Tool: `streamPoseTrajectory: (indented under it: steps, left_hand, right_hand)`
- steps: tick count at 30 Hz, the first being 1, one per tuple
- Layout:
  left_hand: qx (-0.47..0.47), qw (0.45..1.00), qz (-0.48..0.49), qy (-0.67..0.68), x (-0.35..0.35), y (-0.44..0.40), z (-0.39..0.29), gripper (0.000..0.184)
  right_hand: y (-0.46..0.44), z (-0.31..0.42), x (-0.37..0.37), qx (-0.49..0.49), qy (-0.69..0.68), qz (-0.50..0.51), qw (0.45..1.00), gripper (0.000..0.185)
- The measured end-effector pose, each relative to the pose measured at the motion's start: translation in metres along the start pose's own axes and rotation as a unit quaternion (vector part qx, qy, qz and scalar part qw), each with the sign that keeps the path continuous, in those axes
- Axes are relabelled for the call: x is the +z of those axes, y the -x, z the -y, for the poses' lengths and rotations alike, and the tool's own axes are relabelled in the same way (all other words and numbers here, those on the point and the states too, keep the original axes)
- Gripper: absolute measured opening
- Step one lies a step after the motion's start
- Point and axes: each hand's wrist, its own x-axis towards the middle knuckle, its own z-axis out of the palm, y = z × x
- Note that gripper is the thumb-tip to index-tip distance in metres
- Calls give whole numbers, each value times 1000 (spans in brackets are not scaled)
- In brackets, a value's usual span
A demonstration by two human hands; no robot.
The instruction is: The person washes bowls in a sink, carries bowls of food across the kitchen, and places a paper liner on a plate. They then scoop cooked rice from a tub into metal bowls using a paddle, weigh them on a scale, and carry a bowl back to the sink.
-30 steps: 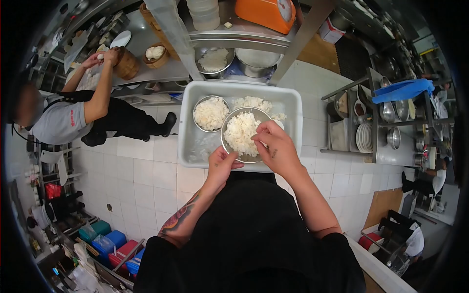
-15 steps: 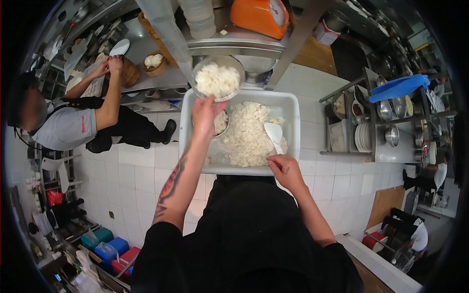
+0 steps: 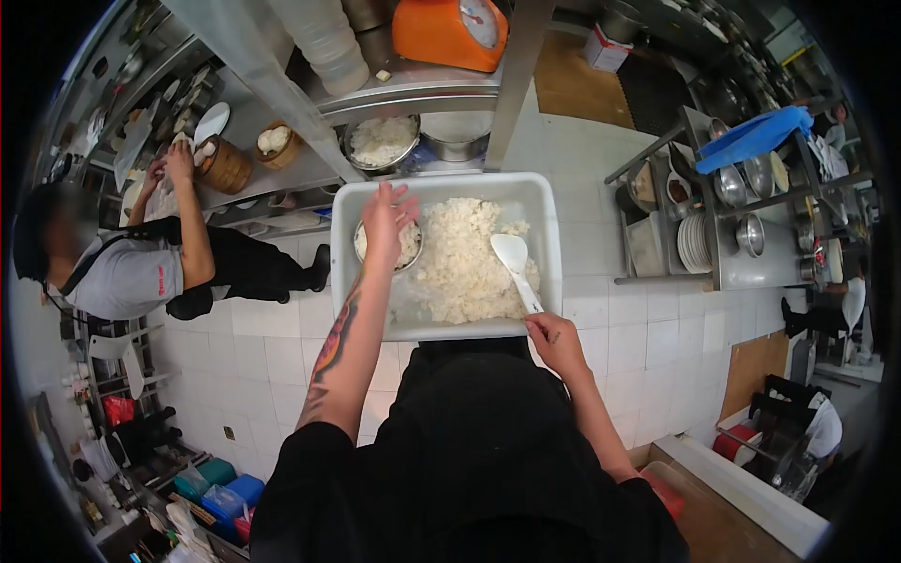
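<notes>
A white plastic tub (image 3: 547, 202) in front of me holds a mound of cooked white rice (image 3: 465, 258). My right hand (image 3: 556, 340), at the tub's near right edge, is closed on the handle end of a white rice paddle (image 3: 510, 251), whose blade lies over the rice. Over the tub's left side, my left hand (image 3: 383, 223) is open, its fingers spread and nothing in them. Partly hidden beneath it is a metal bowl with rice (image 3: 410, 246) inside the tub. Beyond the far rim, another metal bowl (image 3: 382, 164) full of rice stands on the low shelf, apart from my hand.
Beside that bowl is a metal pot (image 3: 457, 148). An orange scale (image 3: 449, 36) and stacked clear containers (image 3: 324, 47) sit on the upper shelf. At left a co-worker (image 3: 131, 249) handles food near bamboo steamers (image 3: 225, 167). A rack with plates (image 3: 694, 246) stands at right.
My left hand has let go of the rice-filled bowl, now on the shelf, and drawn back over the tub with fingers spread. My right hand stays on the paddle.
</notes>
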Motion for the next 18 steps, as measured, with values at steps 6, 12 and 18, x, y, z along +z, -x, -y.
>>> streamPoseTrajectory:
  steps: [6,12,18]
  left_hand:
    - [-45,998,-33,20,13,-77,-31,25]
    - [34,995,-14,-88,14,-18,-34,28]
    - [-61,980,77,-170,-20,90,17,29]
  right_hand:
    - [-11,0,3,-54,23,39,998,15]
    - [-29,2,7,-52,-54,38,996,19]
    - [-71,57,11,84,-355,54,930,46]
